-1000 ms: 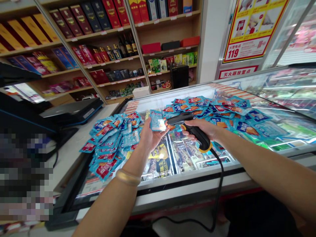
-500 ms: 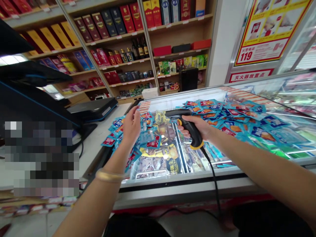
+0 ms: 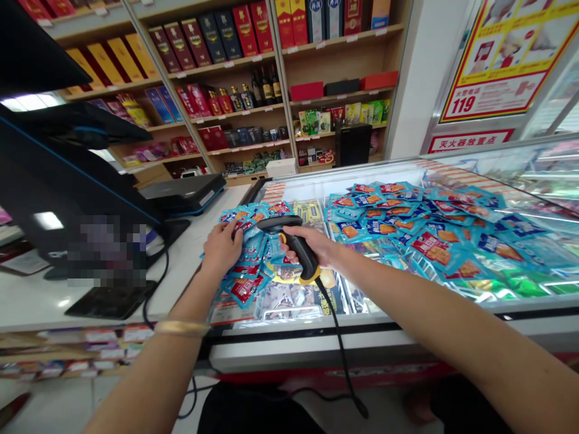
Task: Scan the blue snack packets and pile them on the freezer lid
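My right hand (image 3: 310, 244) is wrapped around the grip of a black and yellow barcode scanner (image 3: 301, 250), its head pointing left toward my other hand. My left hand (image 3: 224, 248) rests at the left pile of blue snack packets (image 3: 246, 289), fingers curled down and closed at the edge of a packet; the fingertips are partly hidden. A gold bangle (image 3: 181, 327) circles the left wrist. A larger heap of similar blue and red packets (image 3: 434, 247) spreads over the glass top on the right.
Both piles lie on a glass-topped freezer (image 3: 289, 331) with goods inside. The scanner's cable (image 3: 339, 343) hangs over its front edge. On the left stand a counter (image 3: 181, 265), a monitor (image 3: 67, 175) and a black device (image 3: 183, 193). Shelves of boxes (image 3: 217, 36) line the back.
My left hand has gone down from a raised pose onto the left pile. My right hand has brought the scanner left, closer to it. The view has turned slightly left.
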`<act>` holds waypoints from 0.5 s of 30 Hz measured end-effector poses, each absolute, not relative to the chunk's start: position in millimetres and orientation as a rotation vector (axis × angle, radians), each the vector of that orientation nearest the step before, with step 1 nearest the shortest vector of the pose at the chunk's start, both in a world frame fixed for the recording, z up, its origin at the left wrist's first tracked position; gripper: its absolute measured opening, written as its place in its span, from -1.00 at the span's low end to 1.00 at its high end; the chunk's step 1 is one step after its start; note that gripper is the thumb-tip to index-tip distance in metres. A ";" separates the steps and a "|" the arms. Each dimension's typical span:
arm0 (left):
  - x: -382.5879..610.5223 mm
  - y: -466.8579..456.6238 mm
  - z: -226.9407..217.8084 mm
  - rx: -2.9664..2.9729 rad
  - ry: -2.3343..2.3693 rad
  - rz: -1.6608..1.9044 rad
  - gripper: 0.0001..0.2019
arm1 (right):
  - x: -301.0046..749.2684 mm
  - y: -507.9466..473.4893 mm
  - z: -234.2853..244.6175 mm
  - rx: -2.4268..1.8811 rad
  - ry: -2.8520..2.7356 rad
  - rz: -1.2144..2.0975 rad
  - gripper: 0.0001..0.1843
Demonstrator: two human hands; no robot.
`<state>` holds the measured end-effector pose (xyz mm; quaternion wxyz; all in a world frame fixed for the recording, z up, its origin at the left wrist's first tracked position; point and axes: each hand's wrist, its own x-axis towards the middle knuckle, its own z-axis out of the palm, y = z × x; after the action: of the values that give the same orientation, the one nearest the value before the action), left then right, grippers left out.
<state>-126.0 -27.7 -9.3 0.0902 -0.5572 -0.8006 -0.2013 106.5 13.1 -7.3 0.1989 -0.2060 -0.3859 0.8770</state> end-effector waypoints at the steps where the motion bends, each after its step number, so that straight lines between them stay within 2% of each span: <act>1: -124.2 -29.0 -7.1 -1.645 -2.366 -0.600 -0.48 | 107.7 13.6 -7.8 -0.577 -1.078 2.448 -0.67; 9: -73.2 -13.7 12.1 -1.772 -2.034 -0.818 -0.53 | 158.6 27.3 3.2 -0.457 -1.097 2.382 -0.75; 15: 20.9 23.4 -2.7 -2.146 -1.764 -0.988 -0.55 | 248.6 46.9 1.9 -0.601 -1.061 2.164 -0.78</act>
<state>20.9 23.4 -2.7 0.0965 -0.7245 -0.5954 -0.3336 248.6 46.9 1.9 0.3229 -0.2289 -0.4043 0.8245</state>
